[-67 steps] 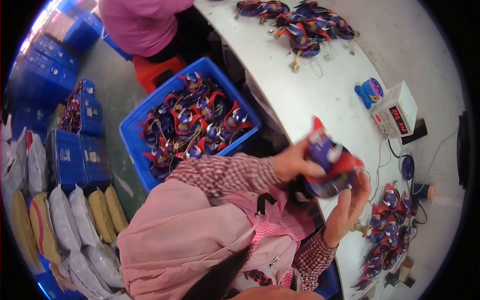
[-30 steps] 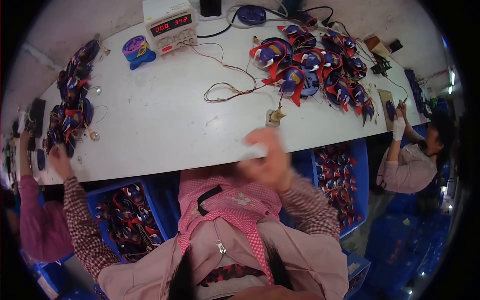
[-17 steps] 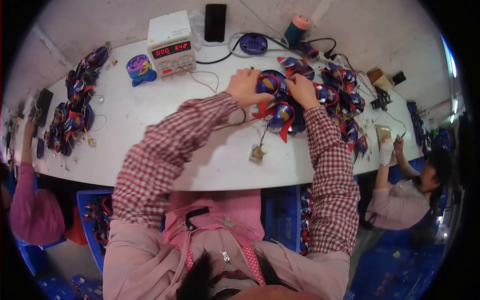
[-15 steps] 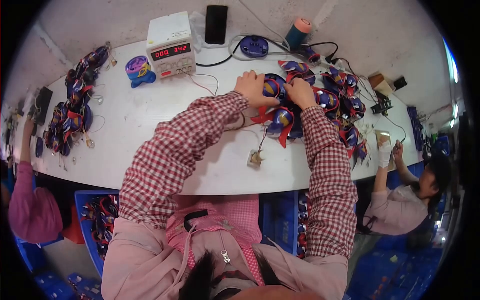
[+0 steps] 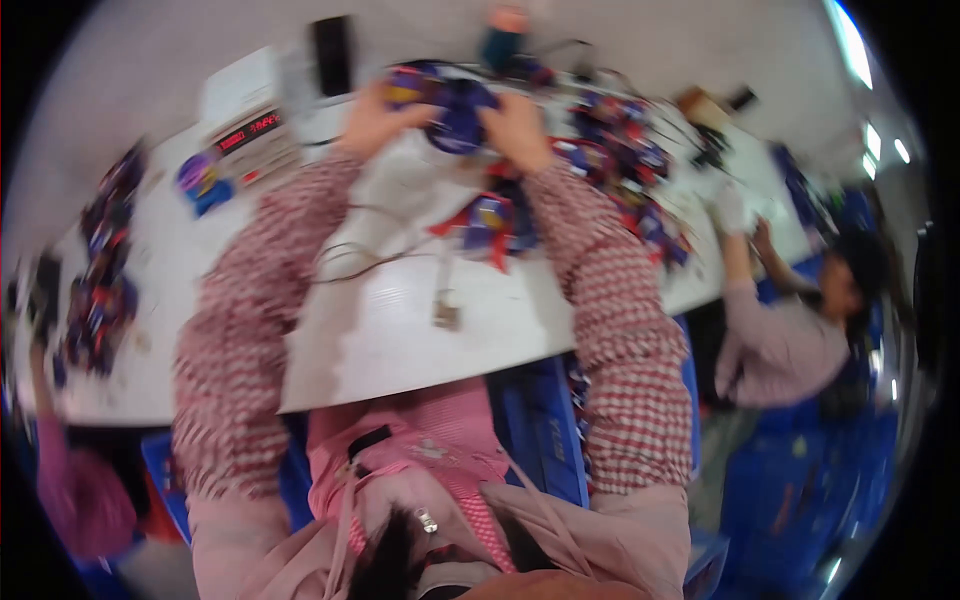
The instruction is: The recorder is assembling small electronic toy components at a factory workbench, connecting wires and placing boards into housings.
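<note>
My left hand point(image 5: 372, 122) and my right hand point(image 5: 516, 130) reach to the far side of the white table. Between them is a rounded purple plastic toy part point(image 5: 458, 120), the fingers closed on its two sides. Another purple part with a yellow patch point(image 5: 410, 85) shows at my left fingertips; motion blur hides whether the two are joined. Nearer me lies a purple toy piece with red flaps and a yellow patch point(image 5: 488, 218). A small pale block on a wire point(image 5: 445, 315) rests close by.
More purple-and-red toy pieces point(image 5: 620, 140) crowd the right, with others piled at far left point(image 5: 100, 280). A white power supply point(image 5: 245, 120), a blue-purple round item point(image 5: 203, 182), a phone point(image 5: 332, 55) and a bottle point(image 5: 503, 40) stand behind. A co-worker point(image 5: 790, 320) sits at right.
Both hands have moved away from me toward the table's back edge with the purple part, leaving the red-flapped piece behind. The whole view has shifted and tilted.
</note>
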`<act>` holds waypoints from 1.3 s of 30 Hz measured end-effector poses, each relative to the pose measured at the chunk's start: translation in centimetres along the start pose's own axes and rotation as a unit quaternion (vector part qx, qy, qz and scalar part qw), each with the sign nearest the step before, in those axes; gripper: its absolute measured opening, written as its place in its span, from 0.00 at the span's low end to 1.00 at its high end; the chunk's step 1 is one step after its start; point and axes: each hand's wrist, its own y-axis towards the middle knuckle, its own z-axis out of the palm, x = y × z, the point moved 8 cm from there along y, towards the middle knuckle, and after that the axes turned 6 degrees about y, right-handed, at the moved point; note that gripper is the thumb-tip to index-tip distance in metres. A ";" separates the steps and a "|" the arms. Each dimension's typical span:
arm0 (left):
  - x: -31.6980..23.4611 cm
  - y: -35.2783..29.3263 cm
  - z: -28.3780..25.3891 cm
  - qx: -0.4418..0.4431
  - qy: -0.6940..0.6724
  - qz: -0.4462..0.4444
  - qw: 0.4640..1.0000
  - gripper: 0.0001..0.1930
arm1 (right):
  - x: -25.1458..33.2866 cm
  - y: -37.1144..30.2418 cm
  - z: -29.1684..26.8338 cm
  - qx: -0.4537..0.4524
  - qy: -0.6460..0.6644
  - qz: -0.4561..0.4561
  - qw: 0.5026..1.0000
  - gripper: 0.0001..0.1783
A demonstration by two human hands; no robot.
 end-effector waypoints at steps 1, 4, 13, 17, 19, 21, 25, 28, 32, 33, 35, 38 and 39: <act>-0.1 0.1 -2.5 -0.109 0.114 0.079 0.984 0.40 | 2.2 -0.5 -2.1 -0.077 0.079 -0.060 0.992 0.15; -8.2 -2.5 -6.0 -0.157 0.261 0.218 0.927 0.36 | 3.5 -1.3 -8.8 -0.106 0.314 0.078 0.940 0.17; -18.8 -14.2 -14.2 -0.170 0.549 0.385 0.723 0.34 | 7.9 -6.6 -15.8 -0.141 0.595 0.077 0.787 0.14; -21.8 -23.4 -18.7 -0.140 0.609 0.375 0.685 0.38 | 16.9 -13.8 -14.1 0.022 0.669 0.122 0.733 0.09; -22.1 -29.5 -20.6 -0.118 0.651 0.337 0.670 0.40 | 19.9 -19.3 -11.5 0.098 0.678 0.124 0.718 0.08; -21.8 -32.9 -19.7 -0.065 0.633 0.325 0.699 0.39 | 22.9 -24.5 -8.8 0.179 0.665 0.116 0.716 0.08; -15.9 -37.8 -18.1 0.049 0.629 0.306 0.713 0.38 | 25.0 -34.4 -0.2 0.247 0.621 0.245 0.703 0.07; -8.2 -39.7 -18.6 0.090 0.646 0.255 0.713 0.37 | 24.5 -37.5 6.6 0.253 0.600 0.295 0.699 0.08; 1.1 -39.7 -20.1 0.114 0.693 0.199 0.684 0.34 | 23.5 -38.4 12.0 0.232 0.552 0.314 0.737 0.11; 2.8 -39.5 -20.7 0.112 0.694 0.192 0.685 0.34 | 23.8 -38.5 12.7 0.239 0.550 0.313 0.736 0.11; 5.6 -38.9 -21.0 0.106 0.709 0.203 0.667 0.33 | 23.5 -38.8 13.3 0.225 0.526 0.313 0.758 0.11; 7.3 -37.9 -21.0 0.120 0.719 0.209 0.652 0.32 | 23.2 -37.9 13.2 0.240 0.484 0.309 0.783 0.12; 7.8 -37.7 -20.7 0.136 0.723 0.210 0.644 0.32 | 23.3 -37.5 13.1 0.262 0.455 0.303 0.795 0.13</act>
